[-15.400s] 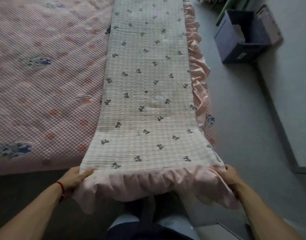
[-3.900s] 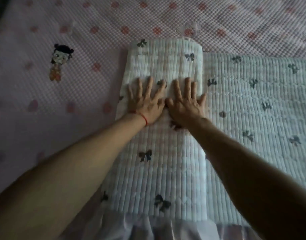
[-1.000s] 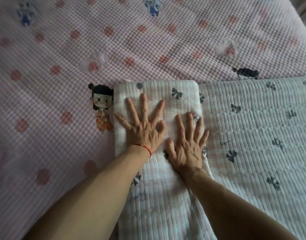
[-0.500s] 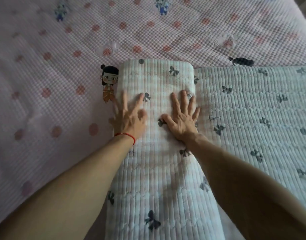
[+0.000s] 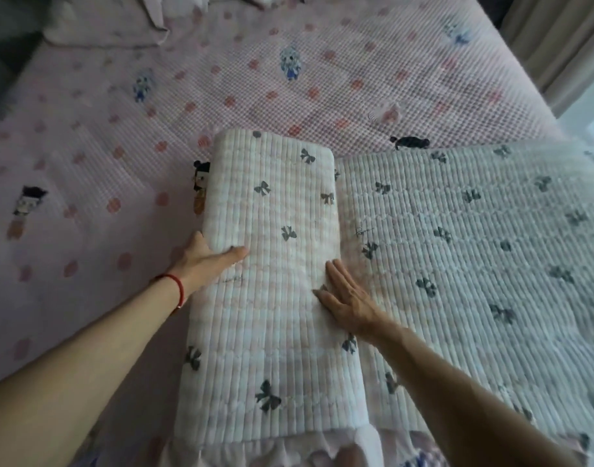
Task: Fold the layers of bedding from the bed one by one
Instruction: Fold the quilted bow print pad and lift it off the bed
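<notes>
A white quilted pad with dark bow prints and a pink frill lies across the bed. Its left end is doubled into a thick folded section point(image 5: 272, 264), and the unfolded part point(image 5: 474, 257) stretches away to the right. My left hand point(image 5: 208, 261) grips the left edge of the folded section, thumb on top and fingers hidden underneath. My right hand point(image 5: 346, 294) lies flat with straight fingers along the right edge of the fold, where it meets the flat part.
Under the pad lies a pink checked bed cover point(image 5: 288, 79) with red dots and cartoon figures. Crumpled pale bedding point(image 5: 120, 25) sits at the far left corner. A curtain point(image 5: 558, 45) hangs beyond the bed's right side.
My left hand slid from the top of the fold to its left edge and took hold of it. My right hand shifted toward the fold's right edge.
</notes>
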`<action>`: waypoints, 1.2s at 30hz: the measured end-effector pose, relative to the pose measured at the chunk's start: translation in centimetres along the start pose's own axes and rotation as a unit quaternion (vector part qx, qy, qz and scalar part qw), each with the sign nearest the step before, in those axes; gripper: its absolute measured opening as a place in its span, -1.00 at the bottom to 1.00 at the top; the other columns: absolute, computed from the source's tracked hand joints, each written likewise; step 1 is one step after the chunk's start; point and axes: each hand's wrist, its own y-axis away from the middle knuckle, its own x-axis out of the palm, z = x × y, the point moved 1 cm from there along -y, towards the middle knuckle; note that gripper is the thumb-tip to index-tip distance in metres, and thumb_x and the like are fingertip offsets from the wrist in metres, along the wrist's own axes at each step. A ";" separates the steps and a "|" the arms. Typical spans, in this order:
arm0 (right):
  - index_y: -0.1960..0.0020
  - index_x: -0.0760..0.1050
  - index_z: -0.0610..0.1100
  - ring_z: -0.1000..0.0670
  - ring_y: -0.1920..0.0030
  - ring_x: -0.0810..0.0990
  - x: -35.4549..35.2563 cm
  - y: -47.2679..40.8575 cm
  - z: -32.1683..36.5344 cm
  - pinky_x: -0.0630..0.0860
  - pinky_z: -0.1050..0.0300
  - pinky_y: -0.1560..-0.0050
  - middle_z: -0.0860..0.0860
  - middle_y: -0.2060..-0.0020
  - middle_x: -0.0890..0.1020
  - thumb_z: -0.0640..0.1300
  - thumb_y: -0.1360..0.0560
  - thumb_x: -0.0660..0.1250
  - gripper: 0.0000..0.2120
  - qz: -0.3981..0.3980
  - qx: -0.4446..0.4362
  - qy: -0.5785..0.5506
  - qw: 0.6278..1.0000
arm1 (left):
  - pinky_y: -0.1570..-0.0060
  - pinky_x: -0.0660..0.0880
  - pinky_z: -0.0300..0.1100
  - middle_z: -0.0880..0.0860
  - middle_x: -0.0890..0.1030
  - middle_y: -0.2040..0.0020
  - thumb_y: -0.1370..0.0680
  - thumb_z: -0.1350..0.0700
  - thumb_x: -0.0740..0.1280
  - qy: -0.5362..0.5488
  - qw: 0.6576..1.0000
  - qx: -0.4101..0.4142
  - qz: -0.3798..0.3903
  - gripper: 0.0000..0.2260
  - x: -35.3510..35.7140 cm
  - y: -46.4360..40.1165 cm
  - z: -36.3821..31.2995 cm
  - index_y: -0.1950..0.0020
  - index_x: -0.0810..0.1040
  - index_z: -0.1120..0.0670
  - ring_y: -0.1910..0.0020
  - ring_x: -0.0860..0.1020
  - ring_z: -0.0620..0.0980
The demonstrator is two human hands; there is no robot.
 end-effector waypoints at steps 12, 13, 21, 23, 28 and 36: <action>-0.42 0.50 0.08 -0.06 -0.25 0.65 -11.0 12.5 -1.8 0.55 -0.12 -0.25 0.01 -0.30 0.64 0.33 -0.66 -0.01 -0.45 0.013 0.078 -0.408 0.910 | -0.14 0.56 0.08 0.13 0.52 -0.27 -0.37 -0.08 0.46 -0.024 0.985 0.168 -0.025 -0.31 15.6 10.7 -19.6 -0.36 0.20 0.07 -0.11 0.56 0.21; -0.40 0.52 -0.01 -0.09 -0.21 0.67 -12.3 13.4 -2.1 0.58 -0.08 -0.19 -0.07 -0.25 0.66 0.20 -0.70 -0.01 -0.50 -0.022 0.072 -0.446 0.892 | -0.17 0.53 0.05 0.17 0.48 -0.32 -0.41 -0.07 0.44 -0.052 0.981 0.183 -0.024 -0.25 17.9 11.2 -20.9 -0.46 0.14 0.11 -0.16 0.54 0.24; -0.15 0.69 -0.14 -0.18 0.31 0.64 -18.6 19.8 -14.6 0.61 0.00 0.19 -0.22 0.32 0.62 0.52 -0.38 0.28 -0.23 -0.102 0.246 -0.368 0.891 | -0.33 0.48 0.00 0.08 0.47 -0.43 -0.62 0.08 0.21 -0.190 0.917 0.253 0.245 -0.43 35.5 12.7 -19.5 -0.61 0.10 -0.09 -0.35 0.50 0.11; 0.03 0.70 -0.10 -0.02 0.43 0.44 -19.2 19.5 -15.6 0.40 0.11 0.34 -0.04 0.43 0.50 0.43 -0.42 0.34 -0.42 -0.063 0.268 -0.295 0.915 | -0.39 0.43 -0.07 -0.02 0.41 -0.48 -0.62 0.19 0.17 -0.173 0.914 0.261 0.258 -0.43 36.4 12.7 -17.1 -0.60 0.14 -0.15 -0.42 0.44 0.01; -0.21 0.49 -0.19 0.00 0.14 0.62 -21.7 15.7 -13.4 0.60 0.11 0.13 -0.03 0.07 0.62 0.13 -0.65 0.20 -0.61 -0.012 0.259 0.059 0.964 | -0.44 0.33 -0.18 -0.04 0.35 -0.52 -0.60 0.29 0.13 -0.130 0.921 0.306 0.204 -0.43 34.5 12.0 -16.2 -0.56 0.23 -0.12 -0.49 0.33 -0.08; -0.63 -0.25 0.19 -0.24 -0.61 -0.28 -22.1 3.1 -9.1 -0.01 -0.50 -0.50 -0.03 -0.62 -0.33 0.30 -0.62 0.03 -0.29 -0.161 0.112 0.170 0.966 | -0.45 -0.18 0.48 -0.12 -0.18 -0.65 -0.58 -0.18 0.01 -0.323 0.894 0.296 -0.092 -0.48 29.2 -1.9 -20.6 -0.54 0.01 -0.43 -0.60 -0.29 0.13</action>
